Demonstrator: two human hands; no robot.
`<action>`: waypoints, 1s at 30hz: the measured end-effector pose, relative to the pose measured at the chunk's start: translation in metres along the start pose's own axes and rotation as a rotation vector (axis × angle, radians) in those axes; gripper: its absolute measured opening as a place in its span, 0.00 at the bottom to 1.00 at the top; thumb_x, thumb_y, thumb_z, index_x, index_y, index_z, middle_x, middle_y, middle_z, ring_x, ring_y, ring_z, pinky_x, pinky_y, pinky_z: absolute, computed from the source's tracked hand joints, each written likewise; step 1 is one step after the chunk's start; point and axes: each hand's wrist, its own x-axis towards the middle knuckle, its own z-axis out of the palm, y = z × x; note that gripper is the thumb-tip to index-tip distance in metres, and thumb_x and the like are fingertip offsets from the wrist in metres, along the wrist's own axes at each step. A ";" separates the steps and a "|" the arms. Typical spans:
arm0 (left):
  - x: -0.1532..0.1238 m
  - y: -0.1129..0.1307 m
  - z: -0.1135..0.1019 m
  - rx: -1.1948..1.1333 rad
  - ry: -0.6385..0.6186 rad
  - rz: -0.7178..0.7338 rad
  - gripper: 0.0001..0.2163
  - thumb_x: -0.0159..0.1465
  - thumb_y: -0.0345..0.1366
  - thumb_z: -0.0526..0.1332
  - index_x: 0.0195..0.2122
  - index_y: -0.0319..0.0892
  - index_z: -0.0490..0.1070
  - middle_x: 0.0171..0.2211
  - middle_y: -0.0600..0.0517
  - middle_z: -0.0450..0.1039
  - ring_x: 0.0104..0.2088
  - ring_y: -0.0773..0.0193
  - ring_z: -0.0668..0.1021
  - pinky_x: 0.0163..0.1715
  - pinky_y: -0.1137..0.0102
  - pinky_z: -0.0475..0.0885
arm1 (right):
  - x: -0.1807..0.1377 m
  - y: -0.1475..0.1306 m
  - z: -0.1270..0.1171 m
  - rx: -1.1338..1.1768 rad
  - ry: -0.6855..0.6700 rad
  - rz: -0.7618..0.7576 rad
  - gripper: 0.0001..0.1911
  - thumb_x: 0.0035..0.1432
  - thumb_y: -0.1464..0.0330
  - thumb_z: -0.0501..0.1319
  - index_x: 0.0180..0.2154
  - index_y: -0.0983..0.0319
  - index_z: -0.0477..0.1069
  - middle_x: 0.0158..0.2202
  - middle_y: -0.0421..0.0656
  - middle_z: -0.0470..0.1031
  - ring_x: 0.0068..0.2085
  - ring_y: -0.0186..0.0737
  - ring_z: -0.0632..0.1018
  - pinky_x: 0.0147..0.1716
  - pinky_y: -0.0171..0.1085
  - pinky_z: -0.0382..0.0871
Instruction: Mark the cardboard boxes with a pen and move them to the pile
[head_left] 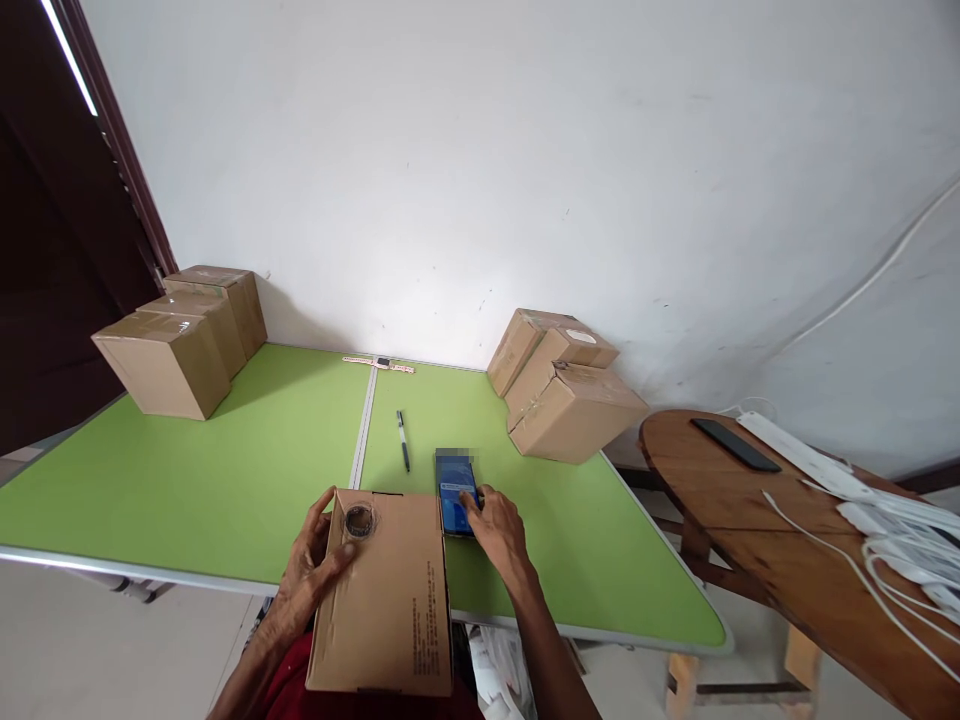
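Note:
A brown cardboard box (386,590) with a dark round hole near one corner and printed characters on its face leans over the front edge of the table. My left hand (310,565) is closed on the box's left side, thumb on its face and fingers behind. To the right of the box, a smartphone (455,500) with a lit blue screen lies on the green table. My right hand (491,525) is at the phone's right edge, its thumb over the screen and its other fingers curled by the side.
A pen (403,441) lies beyond the phone, and a strap-like item (379,364) near the wall. Cardboard boxes stand at the left (161,360) and right (577,410) of the green table (285,450). White cables and a power strip (802,455) lie on a wooden table (720,500).

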 end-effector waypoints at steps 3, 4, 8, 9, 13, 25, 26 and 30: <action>-0.001 0.004 0.004 -0.032 0.015 0.000 0.50 0.58 0.54 0.75 0.76 0.51 0.52 0.61 0.40 0.75 0.61 0.38 0.78 0.58 0.52 0.76 | -0.008 -0.002 -0.005 0.070 0.008 -0.005 0.20 0.70 0.63 0.56 0.51 0.71 0.78 0.46 0.63 0.83 0.52 0.60 0.82 0.48 0.45 0.70; 0.000 0.008 0.008 -0.040 0.013 0.000 0.49 0.58 0.53 0.75 0.76 0.51 0.52 0.62 0.40 0.75 0.61 0.38 0.78 0.59 0.52 0.75 | -0.012 -0.002 -0.008 0.107 0.010 -0.009 0.22 0.71 0.61 0.55 0.51 0.71 0.78 0.45 0.63 0.83 0.52 0.62 0.82 0.49 0.46 0.70; 0.013 0.031 0.044 -0.020 -0.058 0.084 0.46 0.59 0.54 0.74 0.74 0.51 0.56 0.65 0.39 0.72 0.63 0.37 0.76 0.57 0.52 0.77 | -0.043 0.013 -0.025 0.378 -0.029 -0.054 0.39 0.73 0.45 0.40 0.52 0.63 0.79 0.46 0.57 0.84 0.50 0.57 0.83 0.49 0.47 0.74; 0.020 0.037 0.060 0.001 -0.091 0.134 0.45 0.59 0.54 0.74 0.74 0.51 0.56 0.66 0.39 0.71 0.64 0.37 0.76 0.58 0.52 0.76 | -0.052 0.020 -0.030 0.535 -0.052 -0.063 0.43 0.72 0.43 0.34 0.54 0.61 0.79 0.48 0.56 0.84 0.51 0.55 0.83 0.51 0.47 0.75; 0.058 0.046 0.140 0.100 -0.346 0.428 0.42 0.66 0.49 0.70 0.76 0.51 0.50 0.72 0.41 0.61 0.71 0.41 0.68 0.67 0.53 0.69 | -0.074 0.059 -0.057 1.084 0.059 -0.052 0.39 0.65 0.38 0.56 0.66 0.54 0.70 0.62 0.50 0.78 0.64 0.55 0.77 0.61 0.49 0.72; 0.151 -0.016 0.310 0.585 -0.816 0.645 0.42 0.70 0.38 0.62 0.79 0.42 0.38 0.72 0.35 0.56 0.73 0.41 0.60 0.71 0.45 0.61 | 0.009 0.207 -0.095 0.961 0.585 0.083 0.48 0.49 0.50 0.74 0.67 0.58 0.64 0.66 0.55 0.72 0.66 0.58 0.74 0.65 0.53 0.69; 0.155 -0.023 0.318 0.594 -0.818 0.631 0.44 0.69 0.38 0.62 0.79 0.42 0.37 0.73 0.35 0.55 0.73 0.40 0.59 0.71 0.45 0.61 | 0.018 0.214 -0.096 0.960 0.560 0.069 0.45 0.50 0.50 0.73 0.66 0.58 0.65 0.66 0.54 0.73 0.67 0.58 0.72 0.67 0.53 0.66; 0.171 -0.039 0.340 0.622 -0.799 0.598 0.48 0.65 0.35 0.65 0.79 0.37 0.35 0.74 0.31 0.49 0.75 0.34 0.54 0.73 0.40 0.55 | 0.056 0.232 -0.100 0.955 0.492 0.028 0.39 0.52 0.51 0.71 0.63 0.57 0.69 0.66 0.52 0.74 0.70 0.57 0.70 0.70 0.54 0.61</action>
